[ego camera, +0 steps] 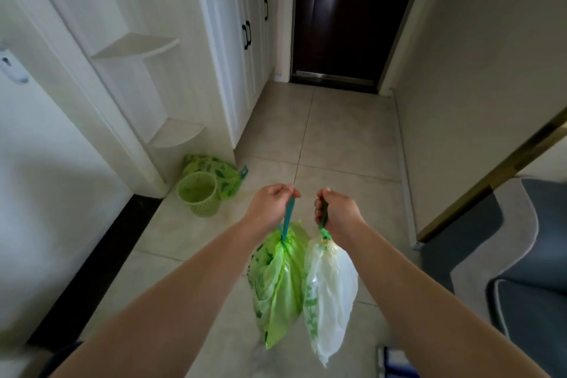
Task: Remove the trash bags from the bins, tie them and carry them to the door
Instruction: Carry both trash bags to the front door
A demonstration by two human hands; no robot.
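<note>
Three trash bags and one bin were in view: a green bag (pixel 277 285) hung from a teal drawstring pinched in the left hand (pixel 270 204), and a white bag (pixel 329 294) touched it at 3 o'clock, its neck clenched in the right hand (pixel 336 212). Both hung over a pale tiled floor (pixel 337 132), with a dark door (pixel 346 15) at 12 o'clock. At 10 o'clock a third bag (pixel 214 173) lay against the green bin (pixel 199 193); the bags' contents could not be made out.

Green bag (pixel 276 282): bright lime green, darker green leaf print.
Drawstring (pixel 288 215): teal.
White bag (pixel 333 288): translucent white, green leaf print along one edge.
Bin (pixel 199 196): pale green, lattice wall.
Third bag (pixel 219 173): yellow-green, dark green leaf print.
Door (pixel 352 9): dark brown.
Floor (pixel 337 132): beige tiles.
</note>
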